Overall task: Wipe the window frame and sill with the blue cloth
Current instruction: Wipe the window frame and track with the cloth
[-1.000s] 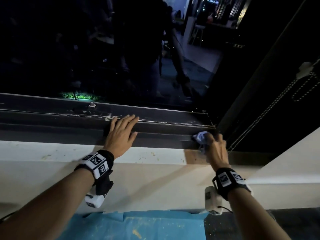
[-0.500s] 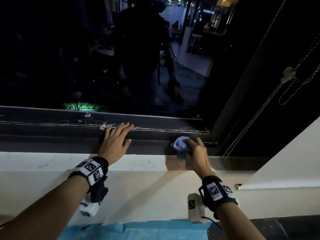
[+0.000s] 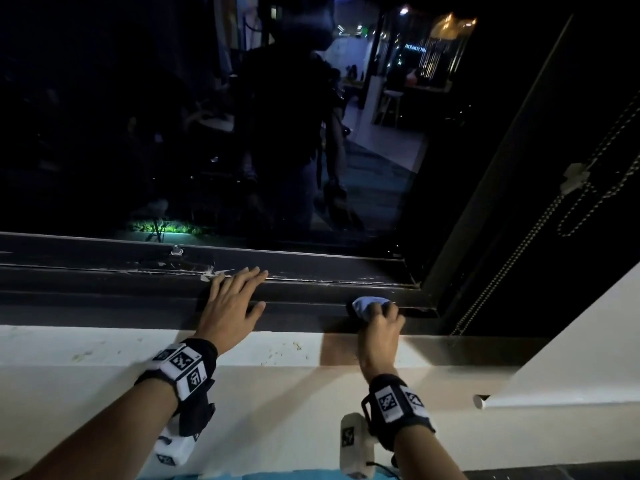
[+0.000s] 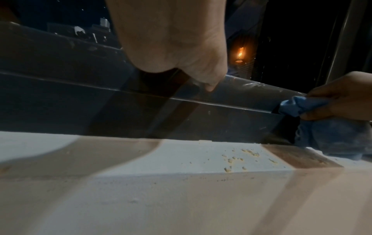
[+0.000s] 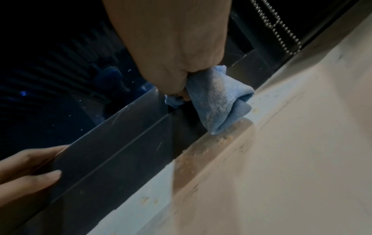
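Dark window glass (image 3: pixel 173 116), night outside, reflecting a lit interior with warm lamps (image 3: pixel 450 24) and a white stool (image 3: pixel 391 105). Beaded blind chain (image 3: pixel 512 258) hanging at right. White wall (image 3: pixel 277 410) below; blue floor covering (image 3: pixel 277 476) along its base.

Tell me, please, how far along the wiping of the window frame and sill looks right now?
Done: nothing clearly finished. In hand: the right hand grips the blue cloth against the dark frame near its right corner, while the left hand rests flat on the frame. Left: the white sill, where yellowish crumbs remain.
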Motion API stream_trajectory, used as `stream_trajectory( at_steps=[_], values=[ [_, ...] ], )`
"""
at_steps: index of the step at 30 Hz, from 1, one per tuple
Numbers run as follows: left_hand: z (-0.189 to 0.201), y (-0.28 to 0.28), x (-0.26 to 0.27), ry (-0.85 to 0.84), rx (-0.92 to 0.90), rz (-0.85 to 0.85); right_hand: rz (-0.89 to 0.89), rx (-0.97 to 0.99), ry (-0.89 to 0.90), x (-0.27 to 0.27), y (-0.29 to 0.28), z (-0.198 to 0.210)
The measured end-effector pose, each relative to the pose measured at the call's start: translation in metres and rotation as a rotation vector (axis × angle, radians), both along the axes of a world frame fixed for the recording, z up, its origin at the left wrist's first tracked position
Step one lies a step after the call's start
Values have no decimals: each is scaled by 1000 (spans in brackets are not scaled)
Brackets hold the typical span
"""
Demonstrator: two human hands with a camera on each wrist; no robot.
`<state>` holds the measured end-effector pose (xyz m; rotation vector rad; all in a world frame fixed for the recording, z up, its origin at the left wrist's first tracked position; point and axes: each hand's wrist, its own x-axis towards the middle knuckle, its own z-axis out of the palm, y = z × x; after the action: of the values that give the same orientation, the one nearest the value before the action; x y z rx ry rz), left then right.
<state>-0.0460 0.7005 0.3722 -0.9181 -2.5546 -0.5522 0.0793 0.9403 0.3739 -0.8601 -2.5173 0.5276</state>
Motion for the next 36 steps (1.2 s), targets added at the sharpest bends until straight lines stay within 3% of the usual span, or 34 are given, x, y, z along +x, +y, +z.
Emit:
stream_trajectory(
  at_steps=[3, 8, 10, 13, 14, 18, 21, 25, 30, 34, 36],
  values=[
    [0, 1, 2, -11, 3, 8, 132, -18, 24, -2, -18, -4],
    [5, -2, 3, -38, 5, -13, 565, -89, 59, 9, -18, 8],
    [8, -4, 3, -39, 16, -32, 477, -111, 146, 21, 5, 15],
    [10, -4, 5, -49, 22, -38, 196, -63, 276, 51, 57, 22],
    [10, -3, 5, -51, 22, -35, 115, -50, 249, 60, 73, 21],
    [11, -2, 5, -56, -6, -15, -133, -76, -146, 81, 110, -9],
    [11, -3, 6, -58, -8, -20, -165, -124, -194, 76, 113, -34],
    [10, -1, 6, -52, -12, -14, -230, -165, -256, 61, 101, -33],
    [10, -2, 6, -49, -13, -13, 132, -175, -122, 73, 84, -17],
    [10, -1, 7, -59, -14, -10, -85, -267, -52, 82, 112, -13],
    [9, -1, 6, -55, -28, -2, -169, -300, -175, 77, 121, -22]
  ],
)
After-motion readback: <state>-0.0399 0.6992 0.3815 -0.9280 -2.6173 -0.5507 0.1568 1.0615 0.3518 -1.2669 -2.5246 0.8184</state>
